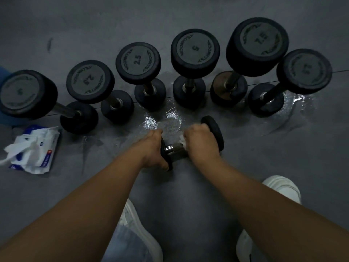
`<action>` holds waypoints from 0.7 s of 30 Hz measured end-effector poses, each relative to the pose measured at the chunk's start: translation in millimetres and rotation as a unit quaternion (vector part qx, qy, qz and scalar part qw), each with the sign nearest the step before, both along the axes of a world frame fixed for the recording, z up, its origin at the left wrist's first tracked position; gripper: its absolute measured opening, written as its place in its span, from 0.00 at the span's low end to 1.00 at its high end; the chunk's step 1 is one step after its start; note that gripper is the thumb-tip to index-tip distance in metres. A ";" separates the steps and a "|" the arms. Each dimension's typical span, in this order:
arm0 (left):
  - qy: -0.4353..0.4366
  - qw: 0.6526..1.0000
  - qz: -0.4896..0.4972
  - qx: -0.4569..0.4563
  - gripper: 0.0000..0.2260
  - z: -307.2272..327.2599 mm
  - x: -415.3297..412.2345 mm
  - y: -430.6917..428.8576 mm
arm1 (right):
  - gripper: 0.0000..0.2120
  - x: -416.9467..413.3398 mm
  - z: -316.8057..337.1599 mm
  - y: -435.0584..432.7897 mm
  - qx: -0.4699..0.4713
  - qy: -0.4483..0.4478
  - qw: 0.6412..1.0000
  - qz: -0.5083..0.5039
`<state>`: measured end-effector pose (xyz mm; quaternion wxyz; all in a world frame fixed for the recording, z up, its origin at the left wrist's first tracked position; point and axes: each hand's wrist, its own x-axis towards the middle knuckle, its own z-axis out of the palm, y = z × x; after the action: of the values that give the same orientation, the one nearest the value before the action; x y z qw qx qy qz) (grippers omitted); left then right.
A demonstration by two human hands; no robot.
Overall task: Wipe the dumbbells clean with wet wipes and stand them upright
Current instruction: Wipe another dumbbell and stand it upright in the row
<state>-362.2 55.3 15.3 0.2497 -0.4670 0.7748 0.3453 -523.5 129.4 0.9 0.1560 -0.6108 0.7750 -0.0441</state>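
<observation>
Head view: just before the upright row (195, 48), the lying dumbbell (213, 131) has one end gripped by the left hand (154, 150), the right hand (201, 143) curled round its handle with a wipe (181, 141); best hold it steady and rub full-length.

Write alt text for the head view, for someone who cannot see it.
A small dumbbell lies on the grey floor; the left hand grips one end, the right hand holds a white wipe at its handle. Behind stand six upright dumbbells, with a wet wipes pack at left.
</observation>
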 end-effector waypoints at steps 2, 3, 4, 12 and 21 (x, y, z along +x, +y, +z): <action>0.001 1.000 -0.001 -0.002 0.62 -0.1 0.2 -0.2 | 0.03 3.3 -4.7 7.8 -0.020 0.020 0.999 -0.021; 0.002 1.000 -0.002 -0.002 0.62 0.0 0.2 -0.1 | 0.04 10.0 -7.2 14.8 -0.034 0.021 0.999 -0.013; 0.002 1.000 -0.002 -0.002 0.62 0.2 0.0 0.1 | 0.07 17.7 -8.7 23.1 -0.036 0.020 0.999 0.006; 0.005 1.000 0.006 0.006 0.61 0.1 -0.3 -2.4 | 0.07 -17.0 4.5 14.7 0.036 -0.093 0.993 0.065; 0.006 1.000 0.012 0.006 0.61 1.2 0.5 -2.1 | 0.05 -4.9 10.9 1.3 0.010 -0.086 0.996 -0.037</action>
<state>-361.7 53.3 16.5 0.2436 -0.4726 0.7687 0.3554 -528.3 130.7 11.9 0.2263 -0.5737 0.7815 -0.0940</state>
